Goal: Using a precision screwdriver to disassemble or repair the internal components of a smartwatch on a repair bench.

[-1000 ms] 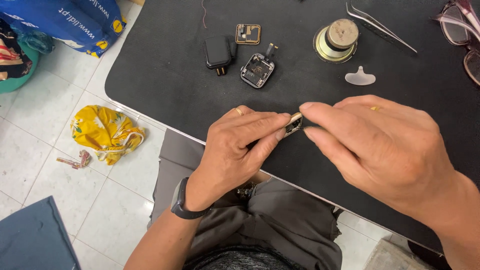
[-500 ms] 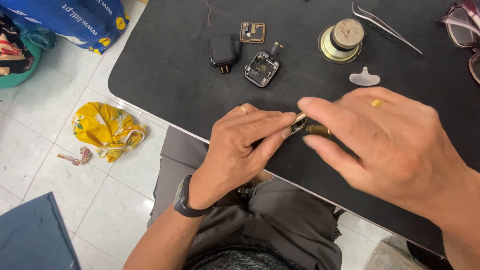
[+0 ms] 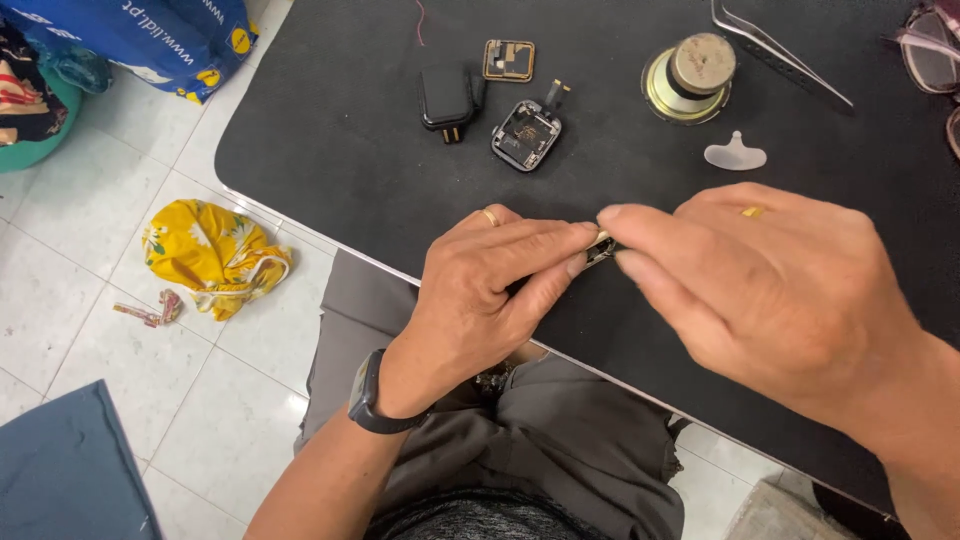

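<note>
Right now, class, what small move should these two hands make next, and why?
Probably lower the small metal part onto the black table before working it further: the left hand and right hand pinch it by fingertips alone, above the table's edge, where a slip could drop it.

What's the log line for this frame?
left hand: pinching small metal part | right hand: pinching same part | over black table

I'm pinching a tiny metal part (image 3: 601, 247) between my left hand (image 3: 490, 290) and right hand (image 3: 770, 290) over the black table (image 3: 330, 150), with an opened smartwatch case (image 3: 524, 135), black module (image 3: 447, 98) and tweezers (image 3: 780, 50) lying beyond.
</note>
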